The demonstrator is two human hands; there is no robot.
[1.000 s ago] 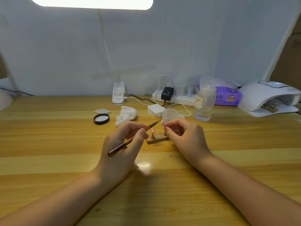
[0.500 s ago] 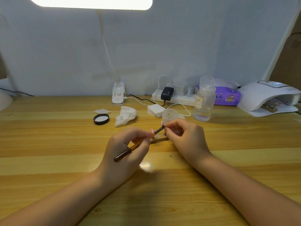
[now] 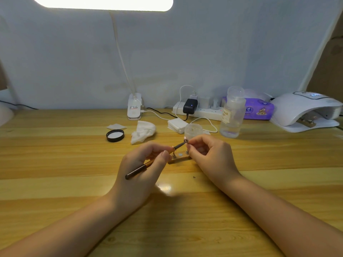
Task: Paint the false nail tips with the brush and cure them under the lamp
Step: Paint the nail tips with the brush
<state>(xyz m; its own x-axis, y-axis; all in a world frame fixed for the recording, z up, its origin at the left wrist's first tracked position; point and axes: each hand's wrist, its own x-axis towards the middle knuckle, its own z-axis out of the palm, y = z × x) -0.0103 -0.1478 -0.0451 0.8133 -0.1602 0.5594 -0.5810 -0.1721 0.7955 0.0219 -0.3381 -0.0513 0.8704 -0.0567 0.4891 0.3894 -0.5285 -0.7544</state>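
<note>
— Head view: where is the nail tip?
— The right hand (image 3: 209,156) pinches a small pinkish nail tip (image 3: 185,140) on its stud between curled fingers, above the wooden holder (image 3: 179,158) mid-surface. The left hand (image 3: 141,167) grips the brush (image 3: 154,161), its fingers clamped on the brown handle, bristles touching the tip.
— And the surface?
— Striped wooden surface (image 3: 74,182); the white curing lamp (image 3: 304,112) sits at its far right corner, a clear bottle (image 3: 232,115), a small jar (image 3: 193,129) and a black lid (image 3: 115,135) nearer the far edge, below a pale wall.

"NAIL" on clear bottle's label (image 3: 226,115)
</note>
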